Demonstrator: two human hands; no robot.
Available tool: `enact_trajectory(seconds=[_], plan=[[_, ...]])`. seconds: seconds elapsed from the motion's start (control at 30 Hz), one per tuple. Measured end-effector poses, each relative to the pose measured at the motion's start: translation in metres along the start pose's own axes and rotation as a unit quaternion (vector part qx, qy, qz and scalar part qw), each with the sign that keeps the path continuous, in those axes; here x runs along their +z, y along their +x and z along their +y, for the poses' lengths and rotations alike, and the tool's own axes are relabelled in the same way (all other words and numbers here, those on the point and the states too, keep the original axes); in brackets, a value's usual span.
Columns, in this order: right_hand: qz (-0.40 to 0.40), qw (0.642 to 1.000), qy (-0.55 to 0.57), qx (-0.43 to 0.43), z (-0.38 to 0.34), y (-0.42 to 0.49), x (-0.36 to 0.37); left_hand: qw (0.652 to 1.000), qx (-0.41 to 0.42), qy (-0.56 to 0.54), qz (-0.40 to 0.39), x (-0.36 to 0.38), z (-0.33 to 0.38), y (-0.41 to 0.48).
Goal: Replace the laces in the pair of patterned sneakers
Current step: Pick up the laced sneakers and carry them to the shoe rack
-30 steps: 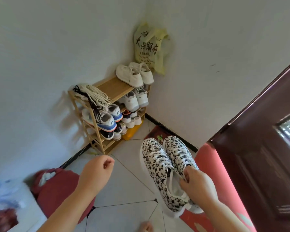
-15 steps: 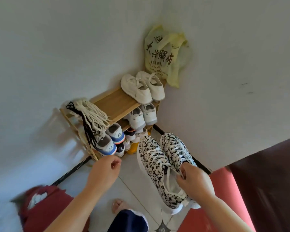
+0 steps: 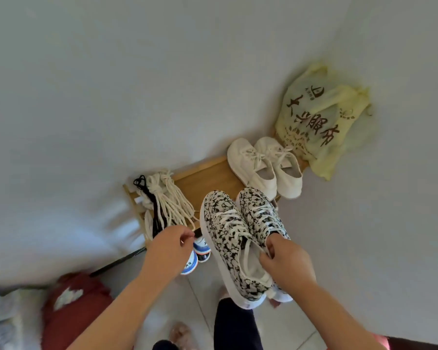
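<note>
1. The pair of black-and-white patterned sneakers (image 3: 221, 223) hangs in the air in front of a wooden shoe rack (image 3: 200, 181), side by side, toes pointing away towards the rack. White laces are threaded through both.
2. The right hand (image 3: 288, 269) grips the pair at the collars, with fingers curled into the shoe openings.
3. The left hand (image 3: 167, 251) is just left of the pair, fingers curled and thumb against forefinger. It sits at the lower ends of the hanging laces; whether it pinches one cannot be told.
4. The held sneakers and both hands cover the front edge of the rack's top shelf and most of the shelves below.
5. On the top shelf, a pair of white sneakers (image 3: 263, 168) sits at the right end.
6. A bundle of cream laces (image 3: 170, 200) is draped over the left end and hangs down the side, with black laces (image 3: 151, 198) beside it.
7. Lower down, blue-and-white sneakers (image 3: 200, 251) show between the left hand and the held pair.
8. A yellow plastic bag (image 3: 321, 122) with dark print hangs at the wall corner behind the white sneakers; its contents cannot be seen.
9. A blurred red object (image 3: 74, 306) sits on the tiled floor (image 3: 283, 324) at lower left.
10. A dark trouser leg (image 3: 235, 324) shows below the sneakers.
</note>
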State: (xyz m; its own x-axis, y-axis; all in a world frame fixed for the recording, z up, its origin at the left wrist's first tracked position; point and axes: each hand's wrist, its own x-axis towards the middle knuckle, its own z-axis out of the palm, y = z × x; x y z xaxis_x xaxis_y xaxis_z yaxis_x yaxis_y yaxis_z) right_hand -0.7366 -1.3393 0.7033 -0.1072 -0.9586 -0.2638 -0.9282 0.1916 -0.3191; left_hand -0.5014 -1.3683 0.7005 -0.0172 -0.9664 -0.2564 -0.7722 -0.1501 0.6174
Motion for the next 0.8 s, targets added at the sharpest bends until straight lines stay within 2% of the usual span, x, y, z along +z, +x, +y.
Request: enact_trajectory(seconds=[0.37,0.53,0.8], plan=[[-0.043,0.986,-0.015,-0.160,-0.041,0.147,-0.012,0.985,-0.144,-0.048,0.085,-0.008,0.013,0.048],[-0.062,0.984,-0.009,-0.167,-0.046,0.191,-0.004,0.974,-0.197,-0.046,0.105,-0.005,0.015,0.058],[-0.113,0.978,-0.033,-0.172,-0.037,0.208,0.022,0.963,-0.239,-0.042,0.118,0.001,0.019,0.067]])
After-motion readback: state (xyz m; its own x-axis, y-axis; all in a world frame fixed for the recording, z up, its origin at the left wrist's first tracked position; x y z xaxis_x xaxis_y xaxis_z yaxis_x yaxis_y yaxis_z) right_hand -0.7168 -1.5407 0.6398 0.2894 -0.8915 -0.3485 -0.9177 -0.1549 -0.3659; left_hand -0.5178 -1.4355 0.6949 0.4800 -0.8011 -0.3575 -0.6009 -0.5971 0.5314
